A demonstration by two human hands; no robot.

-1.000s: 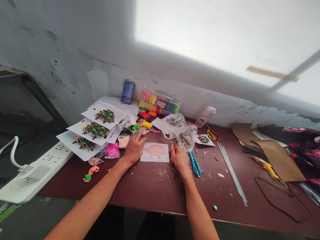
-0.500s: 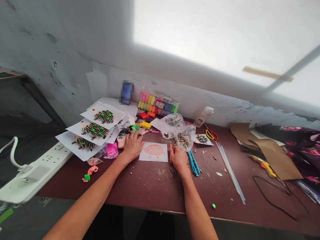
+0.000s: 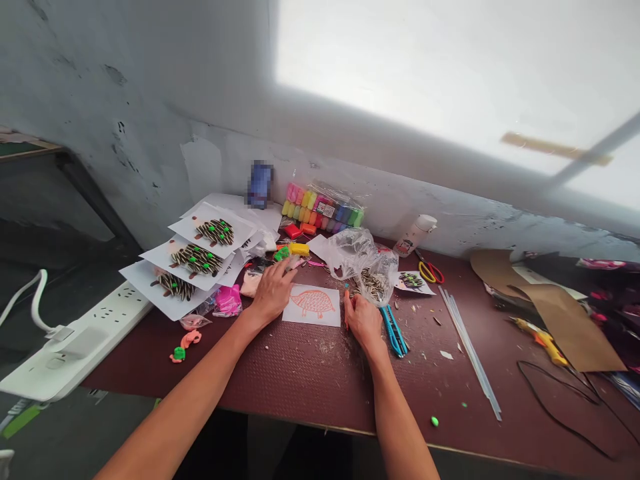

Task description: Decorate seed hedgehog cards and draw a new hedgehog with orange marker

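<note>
A white card (image 3: pixel 311 320) with an orange line drawing of a hedgehog lies flat on the dark red table. My left hand (image 3: pixel 273 292) rests at the card's left edge, fingers stretched out and holding nothing. Just past the card's right edge, my right hand (image 3: pixel 366 320) is closed on a slim orange pen (image 3: pixel 347 307), which lies close to the tabletop. Behind that hand is a clear plastic bag (image 3: pixel 376 279) of striped seed-like pieces. A blue utility knife (image 3: pixel 394 332) lies right of my wrist.
Stacked hedgehog cards (image 3: pixel 150 293) with striped pieces and green dots fill the left, beside a white power strip (image 3: pixel 80 347). Packs of coloured clay (image 3: pixel 323 208) stand at the wall. Rightward are a bottle (image 3: pixel 415 237), scissors (image 3: pixel 431 272), clear sticks (image 3: pixel 470 353) and a yellow glue gun (image 3: pixel 547 345).
The whole view has shifted slightly, so everything appears a little farther right. Both hands keep about the same places beside the card.
</note>
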